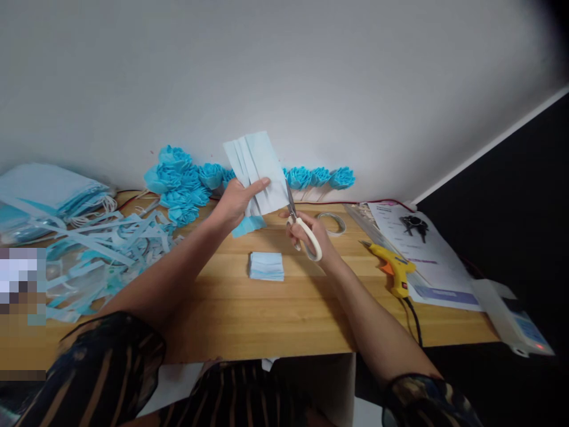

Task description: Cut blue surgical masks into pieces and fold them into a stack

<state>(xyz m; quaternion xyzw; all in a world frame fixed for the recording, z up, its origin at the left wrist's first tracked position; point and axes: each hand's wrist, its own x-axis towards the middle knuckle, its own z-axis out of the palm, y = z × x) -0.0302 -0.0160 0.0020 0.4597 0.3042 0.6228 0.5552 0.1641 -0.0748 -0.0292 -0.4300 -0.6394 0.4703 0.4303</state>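
Observation:
My left hand (237,201) pinches a pale blue pleated face mask sheet (260,163), thumb on its front, holding it up above the table. My right hand (311,234) is wrapped round the handles of white-handled scissors (306,234). Their metal blades point up and lie against the sheet's right edge; whether they have closed on it I cannot tell. A bright blue piece (249,226) shows just under the left hand. On the table below, between my arms, lies a small stack of cut pale blue pieces (266,266).
Blue paper-like flowers (173,178) stand along the wall. To the left are a heap of cut strips (111,255) and a pile of masks (53,190). On the right lie a tape roll (332,224), a yellow glue gun (395,270), papers (427,249) with keys (414,226), and a power strip (511,320).

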